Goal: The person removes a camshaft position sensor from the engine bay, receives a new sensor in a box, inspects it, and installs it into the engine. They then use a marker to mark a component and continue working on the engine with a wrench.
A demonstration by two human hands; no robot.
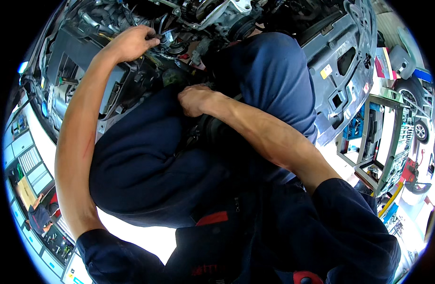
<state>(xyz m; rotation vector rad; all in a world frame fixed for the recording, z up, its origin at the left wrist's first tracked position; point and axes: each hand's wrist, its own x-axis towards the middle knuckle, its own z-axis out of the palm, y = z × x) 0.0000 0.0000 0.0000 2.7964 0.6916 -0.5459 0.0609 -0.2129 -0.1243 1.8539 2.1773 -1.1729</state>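
Observation:
I sit or crouch in an engine bay with my knees up on either side. My left hand (132, 43) reaches over the left part of the bay, its fingers loosely bent and slightly apart beside wiring and a pale connector (169, 36). Nothing shows between those fingers. My right hand (197, 100) is closed, low between my thighs. Whatever it grips is hidden by the hand and dark shadow. Just beyond both hands lie engine parts (198, 49), with hoses and brackets. A dark round pulley (242, 28) sits near my right knee.
A black plastic panel (338, 71) flanks the bay at right. A black frame or housing (80, 52) stands at left. Farther right are a tool cart (392, 142) and car wheels (421, 131). Another person (40, 215) works by cabinets at far left.

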